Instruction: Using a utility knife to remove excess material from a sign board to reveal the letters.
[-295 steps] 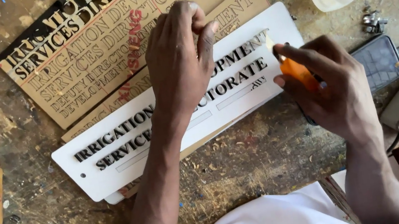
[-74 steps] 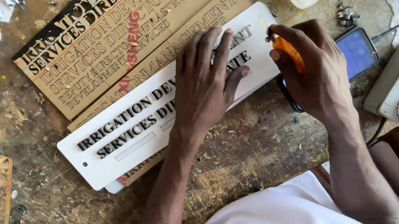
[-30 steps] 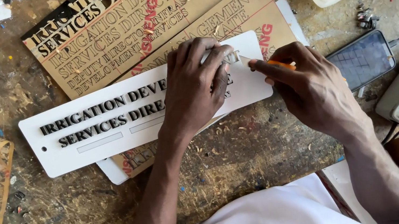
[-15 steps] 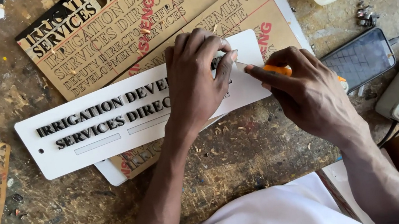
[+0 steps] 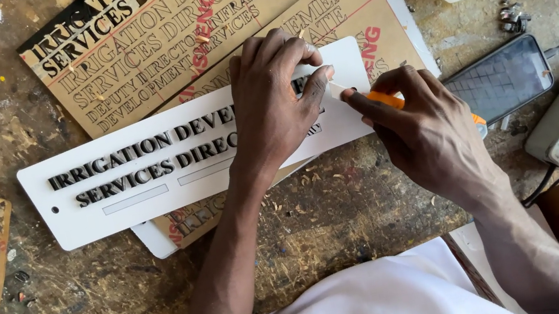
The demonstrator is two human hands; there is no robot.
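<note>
Flat on the white sign plate (image 5: 146, 180) at the worktable's centre, the left hand (image 5: 278, 103) presses down with fingers spread, while at three o'clock the right hand (image 5: 428, 131) grips an orange knife (image 5: 386, 98).

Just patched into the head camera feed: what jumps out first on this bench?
The long white rectangular sign plate with raised black letters lies mid-bench, the left hand pressing on its right part. Beside it the right hand holds an orange-handled craft knife, tip at the plate's right end. Brown cut-out letter sheets lie behind; a dark smartphone rests at right.
</note>
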